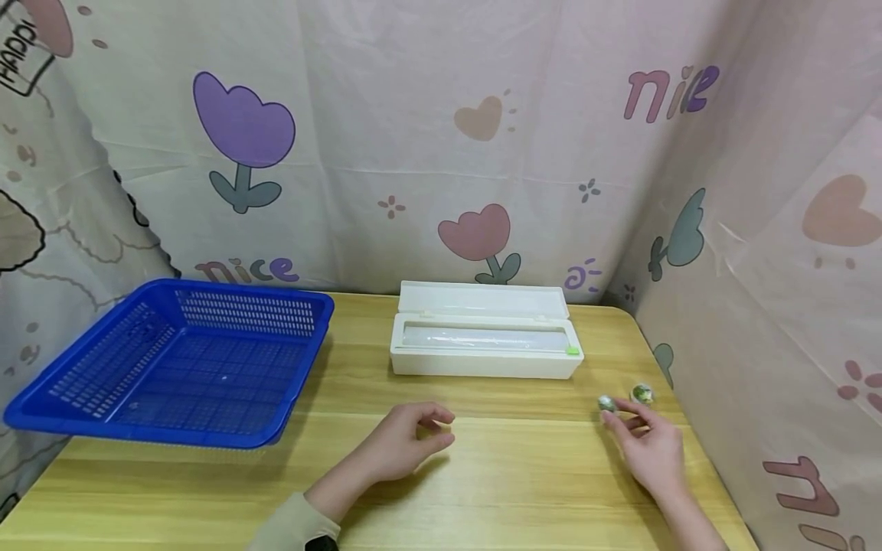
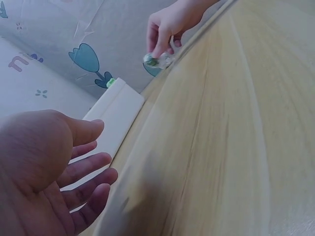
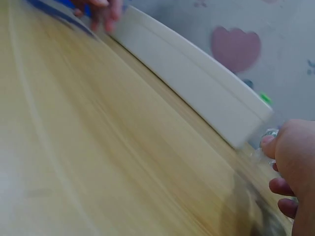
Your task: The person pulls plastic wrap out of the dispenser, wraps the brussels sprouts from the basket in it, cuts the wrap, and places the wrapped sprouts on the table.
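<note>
My right hand [image 1: 654, 451] pinches a small round green-and-white ball [image 1: 606, 403] between thumb and fingertips, near the table's right edge. Clear, shiny wrapping seems to surround this ball in the left wrist view. Just beyond those fingers lies a second, similar green-and-white ball [image 1: 642, 393]. My left hand [image 1: 403, 444] hovers over the middle of the table with loosely bent fingers and nothing in them. Behind both hands stands a white cling film dispenser [image 1: 482, 363], its lid [image 1: 482, 300] raised and a roll of film [image 1: 485, 338] inside.
A blue plastic basket [image 1: 276, 440] with mesh sides stands at the left of the wooden table [image 1: 524, 490]. On the dispenser's right end sits a green slider [image 1: 573, 350]. Printed cloth [image 1: 365, 115] hangs behind the table and along its right side.
</note>
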`<action>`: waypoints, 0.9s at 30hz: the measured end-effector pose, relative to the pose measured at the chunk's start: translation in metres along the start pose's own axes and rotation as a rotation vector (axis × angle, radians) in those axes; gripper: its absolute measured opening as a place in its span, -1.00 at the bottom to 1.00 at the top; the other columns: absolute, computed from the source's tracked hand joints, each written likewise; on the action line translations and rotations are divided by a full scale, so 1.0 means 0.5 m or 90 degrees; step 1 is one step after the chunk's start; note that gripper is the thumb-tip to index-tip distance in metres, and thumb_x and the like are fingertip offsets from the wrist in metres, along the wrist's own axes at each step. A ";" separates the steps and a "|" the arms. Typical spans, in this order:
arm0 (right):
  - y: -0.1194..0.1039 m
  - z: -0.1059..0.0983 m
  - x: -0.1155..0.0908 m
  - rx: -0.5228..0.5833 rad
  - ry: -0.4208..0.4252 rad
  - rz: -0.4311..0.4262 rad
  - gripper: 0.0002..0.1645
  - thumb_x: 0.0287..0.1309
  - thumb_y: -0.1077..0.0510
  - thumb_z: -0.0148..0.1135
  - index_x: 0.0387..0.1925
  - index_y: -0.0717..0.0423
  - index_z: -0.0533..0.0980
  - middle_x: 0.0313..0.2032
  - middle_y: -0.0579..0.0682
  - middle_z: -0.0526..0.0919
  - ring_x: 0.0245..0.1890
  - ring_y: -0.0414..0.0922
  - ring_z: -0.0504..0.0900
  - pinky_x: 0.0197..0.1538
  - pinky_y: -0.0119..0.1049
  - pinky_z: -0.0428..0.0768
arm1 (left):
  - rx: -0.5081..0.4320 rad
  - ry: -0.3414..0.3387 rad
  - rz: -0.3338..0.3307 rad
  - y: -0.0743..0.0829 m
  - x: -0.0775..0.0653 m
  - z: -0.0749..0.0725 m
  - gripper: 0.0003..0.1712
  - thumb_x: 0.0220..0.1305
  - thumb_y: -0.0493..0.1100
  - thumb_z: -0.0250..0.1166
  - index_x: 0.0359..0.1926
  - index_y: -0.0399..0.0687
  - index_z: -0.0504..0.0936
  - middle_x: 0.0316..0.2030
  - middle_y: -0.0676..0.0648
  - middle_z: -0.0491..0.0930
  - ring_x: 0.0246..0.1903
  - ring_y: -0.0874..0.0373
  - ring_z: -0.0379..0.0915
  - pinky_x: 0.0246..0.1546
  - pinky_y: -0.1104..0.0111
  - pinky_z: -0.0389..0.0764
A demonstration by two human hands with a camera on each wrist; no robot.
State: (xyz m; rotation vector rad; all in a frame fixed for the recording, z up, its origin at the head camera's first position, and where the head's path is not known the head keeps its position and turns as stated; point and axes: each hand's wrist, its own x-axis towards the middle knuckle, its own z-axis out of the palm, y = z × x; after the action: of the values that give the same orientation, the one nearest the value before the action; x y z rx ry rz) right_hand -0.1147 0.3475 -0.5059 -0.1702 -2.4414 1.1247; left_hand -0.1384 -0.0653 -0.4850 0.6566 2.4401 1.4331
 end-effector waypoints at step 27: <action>0.086 -0.049 0.015 -0.115 0.070 0.019 -0.59 0.21 0.07 0.59 0.01 0.21 0.73 -0.32 0.12 0.79 -0.52 -0.42 0.56 -0.43 -0.58 0.43 | -0.024 -0.020 -0.006 0.008 -0.006 -0.014 -0.65 0.50 0.04 0.38 0.15 -0.02 0.73 0.11 0.00 0.69 0.07 0.06 0.61 -0.03 0.20 0.66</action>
State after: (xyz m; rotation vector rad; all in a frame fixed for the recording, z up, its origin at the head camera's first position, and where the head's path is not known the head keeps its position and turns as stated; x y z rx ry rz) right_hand -0.1134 0.3952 -0.5215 -0.3165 -2.4468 0.8821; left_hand -0.1375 -0.0706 -0.4779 0.6538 2.3826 1.4508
